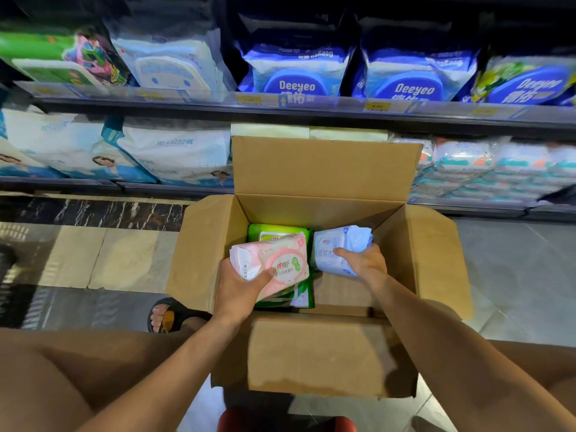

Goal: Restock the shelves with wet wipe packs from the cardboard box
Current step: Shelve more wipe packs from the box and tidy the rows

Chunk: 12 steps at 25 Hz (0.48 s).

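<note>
An open cardboard box stands on the floor in front of the shelves, its flaps spread. Inside it, my left hand grips a pink wet wipe pack by its near end, tilted above the other packs. My right hand is closed on a pale blue wet wipe pack at the box's right side. Green wet wipe packs lie underneath, partly hidden by the pink one.
Two shelf levels run behind the box: blue Deeyeo packs above a price rail, white diaper bags lower left, stacked wipes lower right. My sandalled foot and knees flank the box. A red stool edge shows below.
</note>
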### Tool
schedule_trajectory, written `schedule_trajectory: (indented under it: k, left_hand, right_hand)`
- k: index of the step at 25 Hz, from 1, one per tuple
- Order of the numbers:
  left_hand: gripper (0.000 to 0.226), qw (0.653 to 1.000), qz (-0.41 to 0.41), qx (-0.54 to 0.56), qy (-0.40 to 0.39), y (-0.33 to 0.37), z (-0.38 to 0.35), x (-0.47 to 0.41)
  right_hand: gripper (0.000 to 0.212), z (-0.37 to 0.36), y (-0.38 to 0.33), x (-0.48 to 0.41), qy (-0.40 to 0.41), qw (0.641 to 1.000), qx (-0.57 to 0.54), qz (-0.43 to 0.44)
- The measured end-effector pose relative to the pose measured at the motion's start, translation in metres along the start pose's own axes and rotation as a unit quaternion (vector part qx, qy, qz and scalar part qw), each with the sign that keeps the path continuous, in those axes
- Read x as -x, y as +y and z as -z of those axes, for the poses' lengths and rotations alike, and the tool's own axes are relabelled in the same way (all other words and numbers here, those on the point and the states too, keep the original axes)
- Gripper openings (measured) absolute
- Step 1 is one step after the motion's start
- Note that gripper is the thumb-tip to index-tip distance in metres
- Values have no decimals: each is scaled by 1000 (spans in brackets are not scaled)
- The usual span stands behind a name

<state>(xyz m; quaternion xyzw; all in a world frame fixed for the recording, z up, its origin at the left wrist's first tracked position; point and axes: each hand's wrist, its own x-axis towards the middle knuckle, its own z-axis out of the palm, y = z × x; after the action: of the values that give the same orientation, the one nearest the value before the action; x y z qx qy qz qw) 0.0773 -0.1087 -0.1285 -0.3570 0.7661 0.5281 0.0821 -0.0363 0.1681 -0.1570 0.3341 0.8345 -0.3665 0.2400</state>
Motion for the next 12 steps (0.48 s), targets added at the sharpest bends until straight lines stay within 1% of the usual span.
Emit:
schedule_trajectory:
  k: [3,6,8,10,12]
  left_hand:
    - [81,999,-9,32,-10,18,5,9]
    - [85,999,-12,36,-27,33,13,15]
    - [87,998,-23,44,-24,42,19,17]
    - [89,997,-40,63,-34,50,25,16]
    - [89,994,-62,81,-47,68,34,23]
  right_hand:
    - [97,28,-7,15,0,1000,12,24]
    - [97,53,-17,34,-7,999,20,46]
    - [97,69,-22,48,-13,997,9,78]
    - [92,83,-27,60,-12,994,-5,110]
    - [80,100,-38,80,-13,989,-25,143]
